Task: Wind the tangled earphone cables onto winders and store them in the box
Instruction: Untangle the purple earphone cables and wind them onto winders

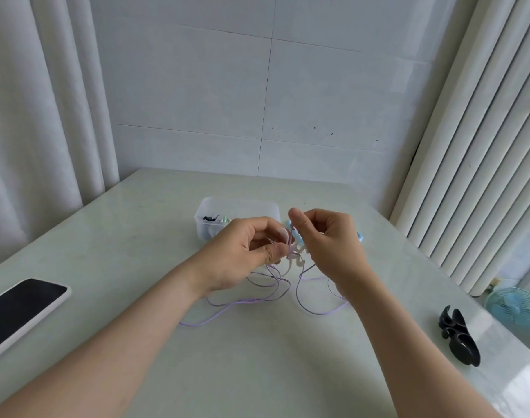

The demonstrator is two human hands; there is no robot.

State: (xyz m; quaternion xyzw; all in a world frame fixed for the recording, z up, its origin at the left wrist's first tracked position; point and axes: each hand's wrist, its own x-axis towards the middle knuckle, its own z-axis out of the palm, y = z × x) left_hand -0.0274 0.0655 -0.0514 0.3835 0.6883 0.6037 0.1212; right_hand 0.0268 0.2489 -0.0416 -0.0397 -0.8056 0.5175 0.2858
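Fingers of the left hand (242,251) pinch a pale pink winder (294,260); right hand (327,236) fingers pinch the lilac earphone cable (310,310) just above it

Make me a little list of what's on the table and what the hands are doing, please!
left hand: holds a pale winder in its fingers
right hand: pinches the purple cable near the winder
cable: mostly loose, looping on the table
box: clear, open, behind the hands, small items inside
phone: left edge, screen dark
black winder: right side, untouched
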